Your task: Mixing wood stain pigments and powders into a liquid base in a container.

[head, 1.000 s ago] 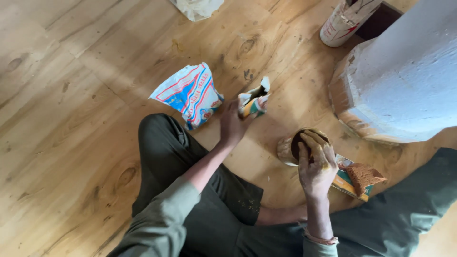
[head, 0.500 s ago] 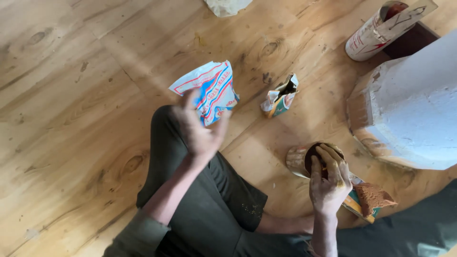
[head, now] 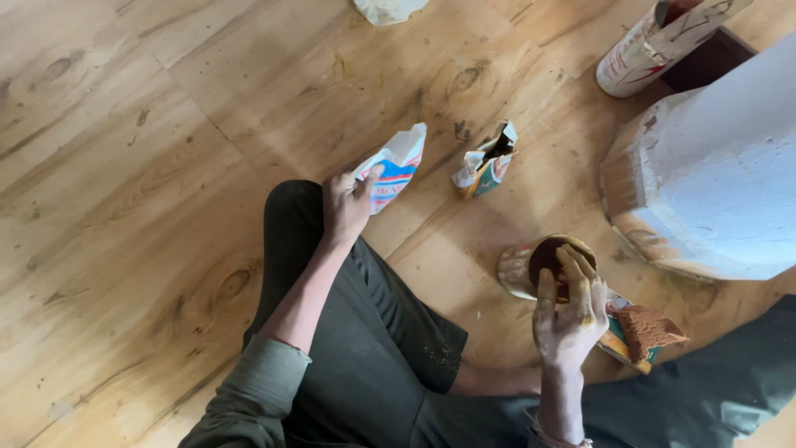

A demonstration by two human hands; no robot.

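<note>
- Our left hand (head: pixel 347 203) is clenched on the lower corner of a striped paper packet (head: pixel 391 170) w/ red and blue bands. The packet is lifted just past our left knee, over the wooden floor (head: pixel 124 166).
- Our right hand (head: pixel 568 311) is stained yellow-brown; the fingertips rest on the rim of a small round tin (head: pixel 531 261) w/ dark brown contents. Looks like a light hold on the tin's edge; can't tell if the fingers dip inside.
- The tin sits on the floor just in front of our right leg, beside the white block (head: pixel 713 174).
- Between the hands, a torn small carton (head: pixel 485 162) stands open on the floor, apart from both.
- By the right wrist lies a brown sponge (head: pixel 651 328) on a flattened green-orange pack (head: pixel 618 342).
- Far right top: a red-and-white can (head: pixel 643 50), well apart.
- Step in hand, as we judge: the packet is being brought in while the tin is steadied.
- Next move calls for, we'd say, a firm grip on the packet's mouth end, not just the corner, and the tin kept level so nothing spills.
</note>
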